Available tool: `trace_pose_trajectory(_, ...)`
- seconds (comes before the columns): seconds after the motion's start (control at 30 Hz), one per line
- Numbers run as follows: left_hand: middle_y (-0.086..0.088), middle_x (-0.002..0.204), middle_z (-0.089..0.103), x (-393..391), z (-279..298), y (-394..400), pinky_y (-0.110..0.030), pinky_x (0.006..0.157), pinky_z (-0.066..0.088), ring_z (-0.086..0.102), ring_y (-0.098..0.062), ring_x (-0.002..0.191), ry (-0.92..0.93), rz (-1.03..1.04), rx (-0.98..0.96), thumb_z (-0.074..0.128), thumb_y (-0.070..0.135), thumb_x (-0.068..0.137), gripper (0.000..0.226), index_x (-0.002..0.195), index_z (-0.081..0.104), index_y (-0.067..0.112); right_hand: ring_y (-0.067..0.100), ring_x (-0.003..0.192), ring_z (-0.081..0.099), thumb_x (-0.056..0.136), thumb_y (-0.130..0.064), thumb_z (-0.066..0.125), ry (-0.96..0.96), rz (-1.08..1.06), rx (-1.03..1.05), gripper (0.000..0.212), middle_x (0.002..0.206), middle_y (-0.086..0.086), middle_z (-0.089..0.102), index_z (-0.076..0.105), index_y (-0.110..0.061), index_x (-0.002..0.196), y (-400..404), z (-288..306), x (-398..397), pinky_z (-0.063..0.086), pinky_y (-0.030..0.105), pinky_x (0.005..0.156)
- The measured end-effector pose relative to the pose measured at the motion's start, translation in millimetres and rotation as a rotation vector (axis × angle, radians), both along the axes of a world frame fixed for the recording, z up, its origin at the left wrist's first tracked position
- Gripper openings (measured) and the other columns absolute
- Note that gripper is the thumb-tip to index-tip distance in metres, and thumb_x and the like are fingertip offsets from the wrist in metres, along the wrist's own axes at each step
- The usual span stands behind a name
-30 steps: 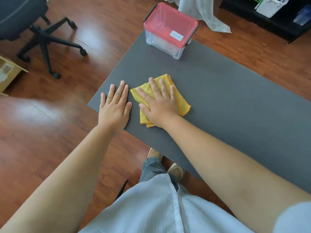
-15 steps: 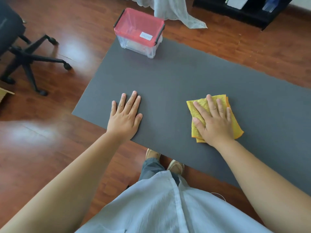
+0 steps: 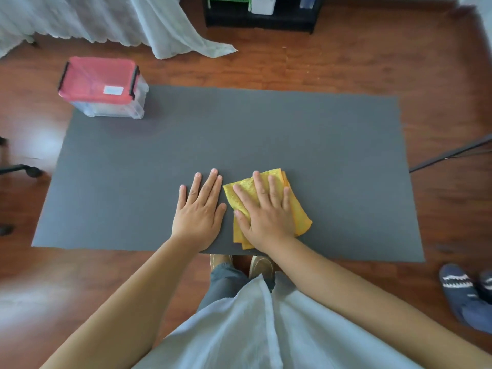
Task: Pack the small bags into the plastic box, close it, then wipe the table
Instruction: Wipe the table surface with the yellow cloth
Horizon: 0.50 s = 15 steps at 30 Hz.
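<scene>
The grey table (image 3: 266,134) filled the middle of the view, seen more squarely from above than half a second earlier, when it ran off the right edge. The plastic box (image 3: 102,87), its red lid shut and its black latches down, stood at the far left corner of the table, well apart from both of my hands. White curtain fabric (image 3: 159,25) trailed onto the wooden floor (image 3: 346,65) beyond it, and a pair of dark blue slippers (image 3: 466,296) lay on the floor at the right. My left hand (image 3: 199,211) rested flat on the table near its front edge, fingers straight and slightly spread, holding nothing. My right hand (image 3: 266,209) pressed flat on the folded yellow cloth (image 3: 296,209), fingers extended over it. Half a second earlier the cloth and right hand had been well to the right of the left hand; here they lay just beside it, the left thumb close to the cloth's left edge.
</scene>
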<state>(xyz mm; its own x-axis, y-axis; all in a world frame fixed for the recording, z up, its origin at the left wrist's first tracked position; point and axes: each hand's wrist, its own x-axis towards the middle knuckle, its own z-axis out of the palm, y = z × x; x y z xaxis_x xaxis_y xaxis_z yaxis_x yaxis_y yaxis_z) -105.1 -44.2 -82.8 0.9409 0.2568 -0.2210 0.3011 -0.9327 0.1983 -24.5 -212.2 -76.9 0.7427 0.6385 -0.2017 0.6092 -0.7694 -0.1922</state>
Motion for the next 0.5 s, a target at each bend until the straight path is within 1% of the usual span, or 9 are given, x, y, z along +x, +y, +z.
trace_pose_trajectory(0.1,0.013,0.16,-0.008,2,1,-2,-0.047,0.117,0.002,-0.007,-0.021,0.148,0.001,-0.007,-0.002,0.01,0.048,0.098,0.062,0.154,0.004,0.023,0.032,0.148,-0.006,0.095,-0.059,0.021,0.016,-0.03,-0.002,0.055,0.163,-0.001,-0.005,0.012,-0.048,0.149,1,-1,23,-0.009,0.055,0.114)
trace_pose_trajectory(0.17,0.011,0.16,-0.006,3,2,-4,-0.047,0.117,0.003,-0.004,-0.023,0.148,0.006,-0.002,-0.003,0.01,0.047,0.097,0.063,0.154,0.006,0.021,0.031,0.148,-0.006,0.095,-0.059,0.021,0.015,-0.101,-0.004,0.055,0.163,-0.003,-0.006,0.011,-0.05,0.148,-15,-1,46,-0.007,0.055,0.114)
trace_pose_trajectory(0.23,0.012,0.16,-0.007,6,2,-6,-0.047,0.117,0.002,-0.004,-0.023,0.148,0.013,-0.003,0.002,0.009,0.048,0.097,0.063,0.154,0.006,0.021,0.03,0.148,-0.004,0.095,-0.06,0.023,0.0,-0.193,-0.001,0.055,0.163,-0.004,-0.004,0.013,-0.051,0.148,-43,-1,70,-0.004,0.055,0.116)
trace_pose_trajectory(0.33,0.013,0.159,-0.01,13,1,-13,-0.046,0.117,0.0,-0.006,-0.022,0.148,0.021,-0.033,0.01,0.007,0.048,0.097,0.063,0.154,0.003,0.022,0.029,0.148,-0.002,0.092,-0.064,0.024,-0.008,-0.297,-0.018,0.057,0.163,-0.005,-0.003,0.012,-0.053,0.147,-94,-3,94,-0.002,0.055,0.116)
trace_pose_trajectory(0.5,0.013,0.159,-0.01,28,-1,-32,-0.047,0.117,0.001,-0.006,-0.023,0.148,0.013,-0.096,-0.002,0.009,0.048,0.098,0.062,0.154,0.003,0.023,0.028,0.148,-0.005,0.088,-0.073,0.02,-0.021,-0.364,-0.05,0.062,0.163,-0.006,-0.007,0.006,-0.055,0.146,-156,-5,92,-0.002,0.056,0.116)
